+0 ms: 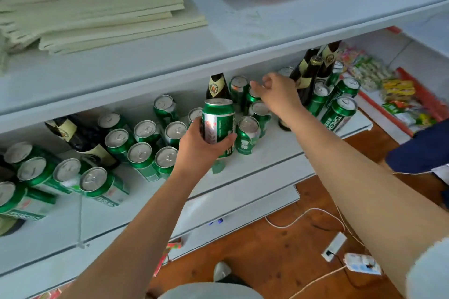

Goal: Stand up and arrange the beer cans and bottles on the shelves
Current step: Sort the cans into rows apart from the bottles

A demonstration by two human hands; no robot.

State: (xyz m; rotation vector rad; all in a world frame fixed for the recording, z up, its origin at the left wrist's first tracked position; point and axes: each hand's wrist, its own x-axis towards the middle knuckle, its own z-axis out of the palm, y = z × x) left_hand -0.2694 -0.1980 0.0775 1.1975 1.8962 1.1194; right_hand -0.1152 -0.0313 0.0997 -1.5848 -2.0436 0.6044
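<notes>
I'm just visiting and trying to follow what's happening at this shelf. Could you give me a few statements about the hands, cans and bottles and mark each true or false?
1. The left hand grips a green can. True.
2. The right hand holds a dark bottle. False: it holds nothing and reaches over the cans at the back of the shelf.
3. Dark bottles stand at the right of the beer shelf. True.
4. The shelf above holds more cans. False: a stack of pale paper lies there.
5. The floor under the shelves is white tile. False: it is brown wood.
</notes>
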